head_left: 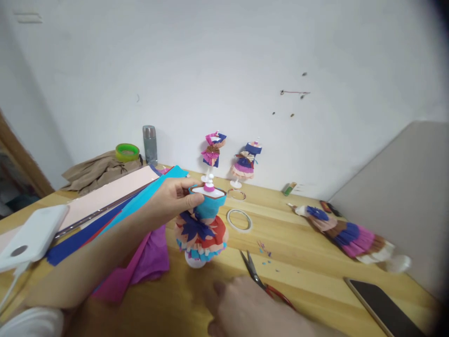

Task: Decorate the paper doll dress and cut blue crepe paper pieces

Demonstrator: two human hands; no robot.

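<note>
Flask: upright by the wall, flask (150, 146) capped, contents hidden.
Small tube: green tube (289, 189) near the wall on the right; too small to tell what it holds.
Dress form: dress form (203, 224) upright on its white base near the table's middle, in a turquoise bodice, a navy bow and a ruffled skirt.
Left hand: left hand (179, 194) has thumb and fingers clamped on the bodice's upper edge.
Right hand: right hand (238, 304) low at the front beside the scissors; blurred, so whether its fingers are apart or together I cannot tell.
Scissors: scissors (255, 275) with red handles, blades parted, scraps (266, 252) nearby.
Tabletop: wooden table (315, 276); white ring (249, 225) behind the scissors, phone (382, 299) at right, doll (347, 234) lying in a banded skirt.
Left side: pale sheet (108, 192), turquoise sheet (171, 174) and purple sheet (152, 255); power bank (35, 234) with a cable; green tape (126, 158) on brown cloth (100, 171).
Back: two smaller forms (246, 161) standing by the wall.
Room: pale wall (210, 61) with small dark marks, pale panel (393, 178) at right.
</note>
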